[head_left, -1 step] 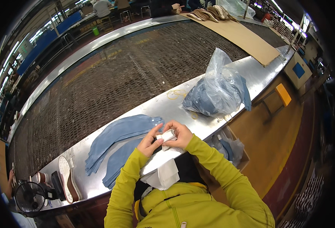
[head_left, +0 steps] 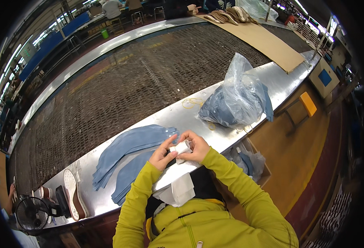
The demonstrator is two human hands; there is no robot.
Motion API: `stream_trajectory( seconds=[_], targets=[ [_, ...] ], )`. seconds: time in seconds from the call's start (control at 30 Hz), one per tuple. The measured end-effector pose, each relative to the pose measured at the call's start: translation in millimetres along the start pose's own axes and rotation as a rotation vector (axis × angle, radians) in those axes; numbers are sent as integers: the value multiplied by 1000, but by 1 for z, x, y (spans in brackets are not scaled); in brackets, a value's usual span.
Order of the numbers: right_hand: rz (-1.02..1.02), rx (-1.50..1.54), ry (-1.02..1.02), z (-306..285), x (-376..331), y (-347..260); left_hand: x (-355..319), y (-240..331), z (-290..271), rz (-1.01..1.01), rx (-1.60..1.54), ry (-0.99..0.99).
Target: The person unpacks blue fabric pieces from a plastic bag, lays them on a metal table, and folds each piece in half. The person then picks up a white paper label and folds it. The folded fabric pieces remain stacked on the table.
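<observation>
Over the metal edge of the table, my left hand (head_left: 163,153) and my right hand (head_left: 195,146) close on a small white bundle (head_left: 181,147), folded from paper or cloth; which of the two I cannot tell. Fingers of both hands pinch it from either side. Just left of my hands lie blue curved cut pieces (head_left: 128,142) in a fanned stack, with a second blue stack (head_left: 133,172) nearer me, partly behind my left forearm. A white sheet (head_left: 183,189) hangs at my lap, below the table edge.
To the right, a clear plastic bag (head_left: 236,99) full of blue pieces sits beside yellow bands (head_left: 191,103). A dark mesh conveyor (head_left: 107,95) runs beyond the metal ledge. At the left stand a shoe sole (head_left: 72,194) and a black fan (head_left: 32,213). Cardboard (head_left: 268,45) bears brown shoe parts.
</observation>
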State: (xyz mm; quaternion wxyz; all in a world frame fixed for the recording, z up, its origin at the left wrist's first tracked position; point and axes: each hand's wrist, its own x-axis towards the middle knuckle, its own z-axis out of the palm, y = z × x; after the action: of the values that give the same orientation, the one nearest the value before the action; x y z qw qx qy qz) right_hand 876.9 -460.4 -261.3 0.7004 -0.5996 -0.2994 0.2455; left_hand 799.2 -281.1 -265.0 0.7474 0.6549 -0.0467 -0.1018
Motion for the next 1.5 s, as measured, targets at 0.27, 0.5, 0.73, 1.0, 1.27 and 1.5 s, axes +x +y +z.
stream_trajectory(
  seconds=[0.27,0.5,0.73,1.0,1.27,1.5],
  targets=[
    [-108,-490,47,-4,-28,11,3,-22,-18,277,-441,127],
    [397,1413,36,-6,-17,25,0,-29,-22,367,-541,92],
    [250,1036,451,45,2,12,-4,-31,-22,356,-513,90],
    [214,435,381,36,16,38,-5,-24,-17,271,-464,101],
    [-344,-202,24,7,-6,13,8,-15,-10,76,-285,27],
    [-391,-568,-88,-19,1,-10,14,-9,-6,11,-96,-55]
  ],
)
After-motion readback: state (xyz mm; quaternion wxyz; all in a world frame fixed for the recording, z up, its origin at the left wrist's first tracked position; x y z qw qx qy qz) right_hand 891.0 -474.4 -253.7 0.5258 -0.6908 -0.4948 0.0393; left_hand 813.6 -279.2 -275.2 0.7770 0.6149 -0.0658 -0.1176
